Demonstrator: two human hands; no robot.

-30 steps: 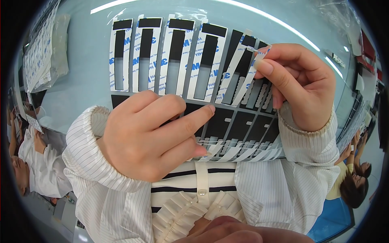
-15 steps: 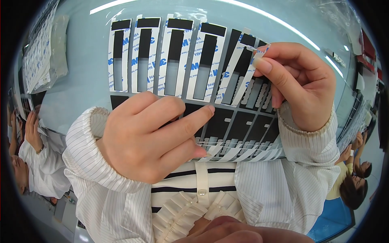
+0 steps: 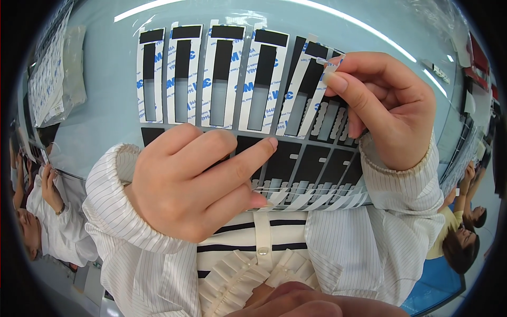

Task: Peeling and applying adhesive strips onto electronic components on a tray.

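One white frame (image 3: 313, 108) is pinched by the right hand (image 3: 390, 103) — the left hand (image 3: 187, 185) half-curled, hold unclear.

Can see white-clothed person (image 3: 71, 230) at lower left, yellow-clothed person (image 3: 439, 238) and flat blue panel (image 3: 435, 290) at lower right, dark red boxlike object (image 3: 478, 79) higher up.
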